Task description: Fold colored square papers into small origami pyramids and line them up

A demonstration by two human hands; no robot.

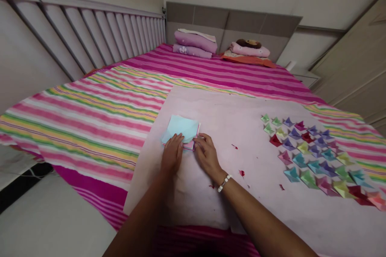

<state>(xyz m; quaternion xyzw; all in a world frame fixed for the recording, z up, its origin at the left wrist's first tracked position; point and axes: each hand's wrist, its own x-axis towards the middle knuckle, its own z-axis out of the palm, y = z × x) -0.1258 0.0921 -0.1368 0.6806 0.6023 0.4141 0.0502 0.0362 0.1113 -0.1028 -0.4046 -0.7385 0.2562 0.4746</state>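
Note:
A stack of square origami paper [189,145] lies on the pale board, with pink and other coloured edges showing underneath. Its top sheet is light blue paper [182,125], and the near edge of that sheet curves up a little from the stack. My left hand [173,153] rests flat on the near left part of the stack, fingers stretched over the blue sheet. At the right edge, my right hand [208,154] has its thumb and fingertips closed around the near right corner of the paper. A beaded bracelet [224,183] circles the right wrist.
Rows of small folded paper shapes [315,150] in many colours stand on the right of the board [229,112]. Red paper scraps [241,173] lie near the right forearm. Beneath is a striped bedspread [99,108]; folded bedding [195,44] sits by the headboard [241,24].

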